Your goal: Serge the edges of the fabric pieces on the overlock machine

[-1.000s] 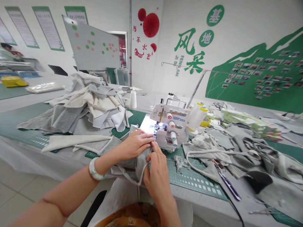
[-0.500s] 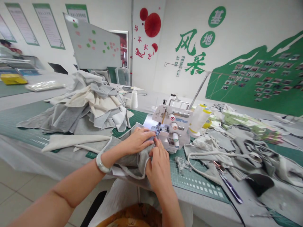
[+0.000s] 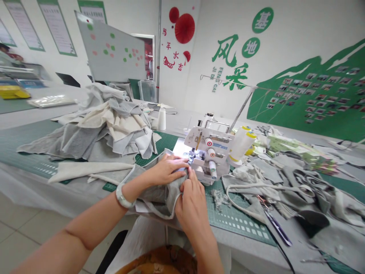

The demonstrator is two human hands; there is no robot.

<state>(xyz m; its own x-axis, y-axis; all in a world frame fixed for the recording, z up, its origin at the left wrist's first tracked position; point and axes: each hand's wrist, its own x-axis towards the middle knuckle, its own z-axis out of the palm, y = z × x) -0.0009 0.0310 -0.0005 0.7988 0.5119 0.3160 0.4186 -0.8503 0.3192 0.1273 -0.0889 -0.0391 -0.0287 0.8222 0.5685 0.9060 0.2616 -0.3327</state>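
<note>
A white overlock sewing machine [image 3: 209, 150] stands in front of me, its lamp lit at the presser foot. Grey fabric [image 3: 172, 190] with a pale edge hangs at the table's front and runs up to the foot. My left hand [image 3: 168, 169], with a pale bangle at the wrist, lies on this fabric, fingers stretched out toward the foot. Just right of it, my right hand [image 3: 192, 196] has its fingers bent and pinched on the fabric's edge. The fingertips of both hands nearly meet close to the needle area. Fabric under the hands is partly hidden.
A heap of grey and cream fabric pieces [image 3: 105, 123] lies left on the green cutting mat [image 3: 242, 224]. Thread cones [image 3: 242, 142] stand behind the machine. Scraps [image 3: 285, 182], lint [image 3: 221, 199] and purple-handled thread snips [image 3: 278, 228] lie right. Someone sits far left.
The view has shifted slightly. Both hands stay close to the presser foot in nearly the same pose, and the fabric looks almost unmoved.
</note>
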